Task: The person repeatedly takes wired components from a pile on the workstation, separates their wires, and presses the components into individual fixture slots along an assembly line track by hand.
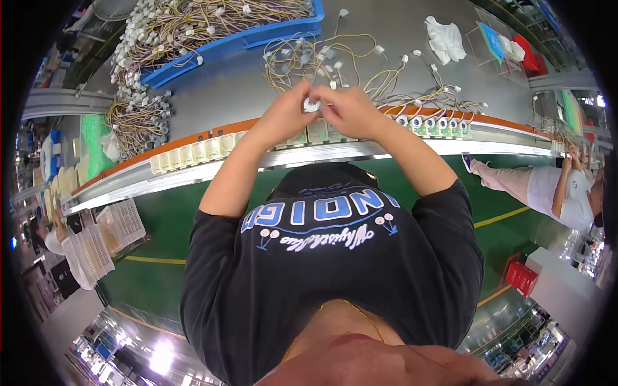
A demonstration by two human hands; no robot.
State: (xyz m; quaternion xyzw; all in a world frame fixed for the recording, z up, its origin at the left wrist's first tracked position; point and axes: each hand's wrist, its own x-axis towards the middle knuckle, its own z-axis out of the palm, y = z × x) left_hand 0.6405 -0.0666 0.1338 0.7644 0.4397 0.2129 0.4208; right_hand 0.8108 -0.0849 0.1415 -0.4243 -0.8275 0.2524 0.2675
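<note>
My left hand [288, 114] and my right hand [348, 110] meet over the near edge of the metal workbench. Between their fingertips they pinch a small white, ring-like part [311, 105]; its exact kind I cannot make out. Just beyond my hands lies a loose tangle of cable harnesses [302, 58] with white connectors. Below my hands, a row of small modules sits along the bench edge. To the right, green-and-white modules [432, 125] have cables attached. The cream-coloured modules [196, 153] on the left show no cables.
A blue tray [248, 42] heaped with cable harnesses stands at the far left. Another harness bundle [138, 122] lies nearer. A crumpled white bag [445, 40] rests at the back right. A co-worker [559, 190] is at the far right; white plastic baskets [96, 248] stand lower left.
</note>
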